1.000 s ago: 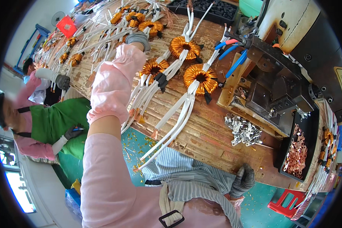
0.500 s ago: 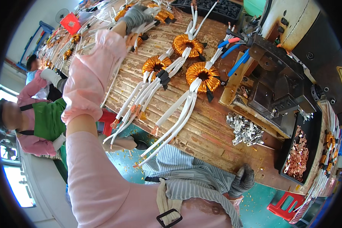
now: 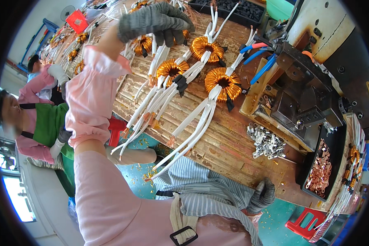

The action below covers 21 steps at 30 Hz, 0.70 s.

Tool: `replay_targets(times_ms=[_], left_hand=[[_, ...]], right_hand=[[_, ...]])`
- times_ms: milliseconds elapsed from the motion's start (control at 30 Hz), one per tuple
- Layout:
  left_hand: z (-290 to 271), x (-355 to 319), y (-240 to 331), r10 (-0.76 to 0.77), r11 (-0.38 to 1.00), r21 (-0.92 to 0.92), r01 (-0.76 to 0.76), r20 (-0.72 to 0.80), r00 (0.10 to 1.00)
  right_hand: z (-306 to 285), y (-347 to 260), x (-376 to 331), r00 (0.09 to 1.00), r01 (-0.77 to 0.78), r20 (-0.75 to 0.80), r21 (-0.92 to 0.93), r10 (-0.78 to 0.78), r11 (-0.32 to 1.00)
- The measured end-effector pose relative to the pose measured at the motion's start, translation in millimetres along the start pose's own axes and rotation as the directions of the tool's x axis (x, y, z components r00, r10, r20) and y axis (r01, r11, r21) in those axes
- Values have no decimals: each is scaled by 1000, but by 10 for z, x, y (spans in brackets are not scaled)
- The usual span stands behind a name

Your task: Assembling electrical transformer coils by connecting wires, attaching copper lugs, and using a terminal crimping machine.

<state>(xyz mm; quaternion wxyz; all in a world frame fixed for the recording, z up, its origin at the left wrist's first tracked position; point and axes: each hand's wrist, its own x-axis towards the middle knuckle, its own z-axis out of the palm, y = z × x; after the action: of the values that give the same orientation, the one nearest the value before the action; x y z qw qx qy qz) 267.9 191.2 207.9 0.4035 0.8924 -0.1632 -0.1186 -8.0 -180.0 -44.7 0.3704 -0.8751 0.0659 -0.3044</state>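
Note:
My left hand (image 3: 156,23), in a grey knit glove, is curled over a copper-wound ring coil (image 3: 184,37) at the table's far side. The fingers largely hide this coil; white leads (image 3: 160,56) hang below the hand. Nearest to it lie three more coils with white leads: one coil (image 3: 173,70) with black tape round its leads, one (image 3: 207,49) farther back and one (image 3: 222,83) to the right. My right hand (image 3: 263,196), gloved in grey too, rests at the table's near edge, fingers curled together with nothing visible in them.
A dark metal press (image 3: 303,98) stands at the right, blue-handled pliers (image 3: 263,67) beside it. Silver terminals (image 3: 266,141) lie piled before it; a black tray (image 3: 305,174) holds copper lugs (image 3: 320,170). Black parts fill a bin (image 3: 229,12) behind. A person in a green apron (image 3: 49,125) sits left.
My left hand has come nearer and to the right, bringing a coil with its white leads from the far group. My right hand stays put. The person at left has moved an arm.

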Motion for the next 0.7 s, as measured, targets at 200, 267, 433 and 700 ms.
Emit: replay_targets(times_ms=[200,267,433,700], left_hand=[[-705,-197,415,246,964,-50,-263,-218,944],[-845,125,54,157,965,253,-73,-328,932],[-748,682,-1475,-218,502,723,474,-425,879],[-425,738,-2309,-358,379,676,632,-523,773]], right_hand=[[1,-8,15,999,29,25,59,-31,998],[6,-11,15,999,29,21,63,-30,998],[39,-5,5,1000,23,3,66,-23,998],[18,-32,15,1000,12,4,4,-12,1000]])
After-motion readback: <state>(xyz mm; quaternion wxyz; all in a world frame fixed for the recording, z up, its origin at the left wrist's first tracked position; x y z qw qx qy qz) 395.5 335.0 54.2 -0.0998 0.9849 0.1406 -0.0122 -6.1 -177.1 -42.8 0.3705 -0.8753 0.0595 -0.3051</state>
